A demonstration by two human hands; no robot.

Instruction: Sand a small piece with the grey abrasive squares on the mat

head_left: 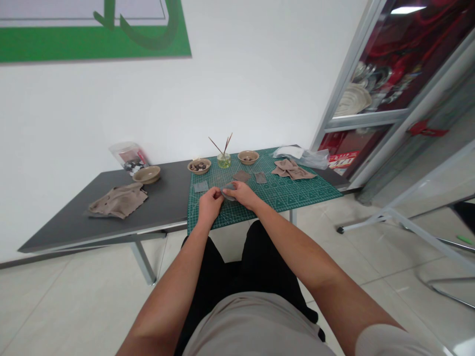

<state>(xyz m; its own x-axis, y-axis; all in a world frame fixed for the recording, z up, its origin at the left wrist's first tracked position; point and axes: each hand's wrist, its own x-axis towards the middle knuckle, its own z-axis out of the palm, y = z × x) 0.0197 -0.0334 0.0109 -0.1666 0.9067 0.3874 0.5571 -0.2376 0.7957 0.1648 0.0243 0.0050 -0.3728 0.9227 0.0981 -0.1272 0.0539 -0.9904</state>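
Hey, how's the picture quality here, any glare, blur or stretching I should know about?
Head view: bright, fairly even light on the white wall; head view: glare streak on the glass door; head view: wide-angle stretching toward the edges, the forearms looming large; head view: slight softness, so fine detail on the grey piece at the right hand is unclear.

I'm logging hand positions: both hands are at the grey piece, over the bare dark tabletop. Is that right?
Not the surface: the head view shows the left hand and right hand at the grey piece, but over the green mat.
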